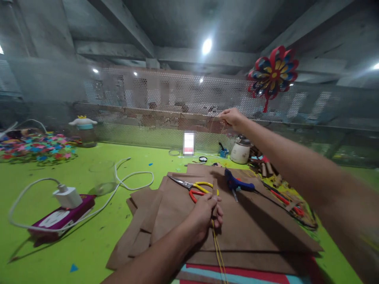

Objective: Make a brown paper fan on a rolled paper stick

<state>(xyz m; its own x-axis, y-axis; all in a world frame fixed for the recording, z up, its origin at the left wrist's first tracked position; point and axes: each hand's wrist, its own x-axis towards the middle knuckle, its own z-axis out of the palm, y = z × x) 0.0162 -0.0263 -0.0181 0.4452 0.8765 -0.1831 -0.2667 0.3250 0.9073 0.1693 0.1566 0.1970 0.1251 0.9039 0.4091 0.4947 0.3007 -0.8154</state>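
Observation:
My left hand (204, 215) is closed around a narrow brown paper strip (214, 186), just above a pile of brown paper sheets (257, 225). Yellow string (218, 250) hangs from the strip's lower end toward me. Raised in front of the mesh screen, my right hand (233, 117) has its fingers pinched together; whatever they hold is too small or blurred to make out. Scissors (192, 186) with one yellow and one red handle lie on the paper beside my left hand. A blue glue gun (238, 183) rests on the sheets farther right.
On the green table, a white charger (68, 197) sits on a purple power block (63, 217), its white cable looping near a clear cup (102, 179). Colourful paper stars (38, 148) are heaped left. A cream pot (240, 150) and a phone (188, 143) stand behind; a flower ornament (274, 75) hangs above.

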